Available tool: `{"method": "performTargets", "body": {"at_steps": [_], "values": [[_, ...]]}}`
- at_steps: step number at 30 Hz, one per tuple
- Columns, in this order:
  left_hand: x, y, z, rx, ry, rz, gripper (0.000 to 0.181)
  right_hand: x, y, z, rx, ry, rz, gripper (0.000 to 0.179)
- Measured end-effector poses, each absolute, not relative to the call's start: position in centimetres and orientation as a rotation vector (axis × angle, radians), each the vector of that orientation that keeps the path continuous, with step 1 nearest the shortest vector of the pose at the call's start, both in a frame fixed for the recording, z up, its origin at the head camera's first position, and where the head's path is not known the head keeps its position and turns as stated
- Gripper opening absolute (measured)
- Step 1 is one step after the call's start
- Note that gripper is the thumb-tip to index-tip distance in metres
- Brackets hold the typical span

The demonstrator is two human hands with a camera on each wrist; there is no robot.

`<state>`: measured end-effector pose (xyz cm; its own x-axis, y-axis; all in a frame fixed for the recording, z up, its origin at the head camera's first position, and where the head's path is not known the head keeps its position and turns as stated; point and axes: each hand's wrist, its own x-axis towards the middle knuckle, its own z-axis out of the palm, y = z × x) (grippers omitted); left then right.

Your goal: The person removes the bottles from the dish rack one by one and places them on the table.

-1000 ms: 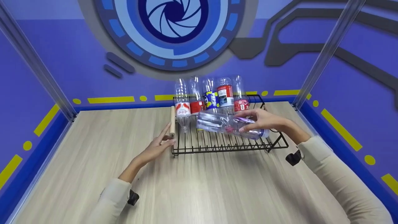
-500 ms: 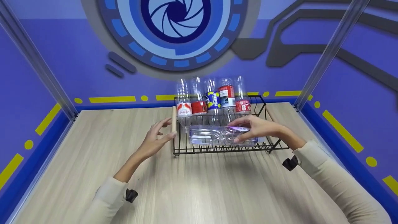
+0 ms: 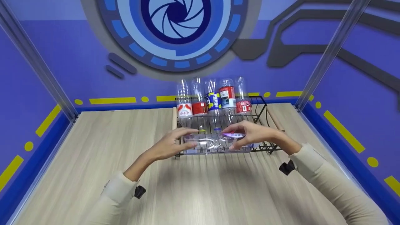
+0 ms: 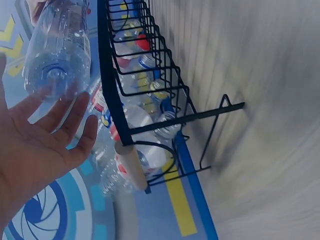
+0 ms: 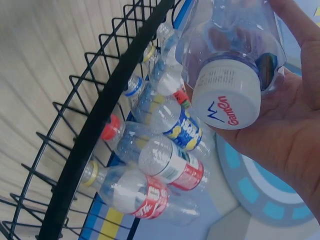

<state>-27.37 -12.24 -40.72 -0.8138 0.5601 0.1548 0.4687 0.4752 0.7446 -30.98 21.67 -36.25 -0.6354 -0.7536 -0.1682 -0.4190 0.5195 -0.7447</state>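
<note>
A clear, empty plastic bottle (image 3: pixel 204 146) lies sideways over the front of a black wire rack (image 4: pixel 106 60). My right hand (image 3: pixel 255 136) grips its neck end between thumb and fingers, and its white cap (image 5: pixel 227 97) faces my palm in the right wrist view. At the bottle's base, my left hand (image 3: pixel 172 146) has the thumb and relaxed fingers spread to either side. In the left wrist view those fingers (image 4: pixel 70 117) overlap the base without curling tightly. Behind, several empty bottles (image 3: pixel 214 100) lie side by side in the rack, necks toward me.
Wooden handles (image 3: pixel 174 118) flank the rack on both ends. The rack stands on a light wood table (image 3: pixel 200 190) near the purple back wall (image 3: pixel 150 84). Side walls with metal corner posts (image 3: pixel 328 56) enclose the table left and right.
My right hand has brought the bottle toward me and to the left, levelling it over the rack's front. My left hand has left the wooden handle and come to the bottle's base.
</note>
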Motion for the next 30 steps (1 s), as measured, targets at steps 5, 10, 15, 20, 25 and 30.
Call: {"method": "performTargets", "body": {"at_steps": [5,10,15,20,25,30], "values": [[-26.9,-11.2,-40.5,0.977,2.615,1.142,0.065,-30.1,21.0,-36.2,-1.027,2.294,-0.919,0.065],[-26.6,-10.7,-40.3,1.111,2.616,1.066,0.071,-29.5,20.6,-36.2,-1.062,2.299,-0.886,0.066],[-26.3,-10.6,-40.0,1.144,2.653,0.987,0.067,-29.3,20.4,-36.3,-1.061,2.311,-0.857,0.067],[-26.1,-10.7,-39.8,1.135,2.673,0.978,0.065,-29.3,20.4,-36.2,-1.070,2.308,-0.832,0.068],[-25.9,-10.7,-39.6,1.113,2.690,0.956,0.065,-29.3,20.6,-36.3,-1.102,2.282,-0.850,0.067],[-25.7,-10.6,-39.6,1.117,2.695,0.956,0.065,-29.2,21.0,-36.5,-1.105,2.257,-0.873,0.066]]}}
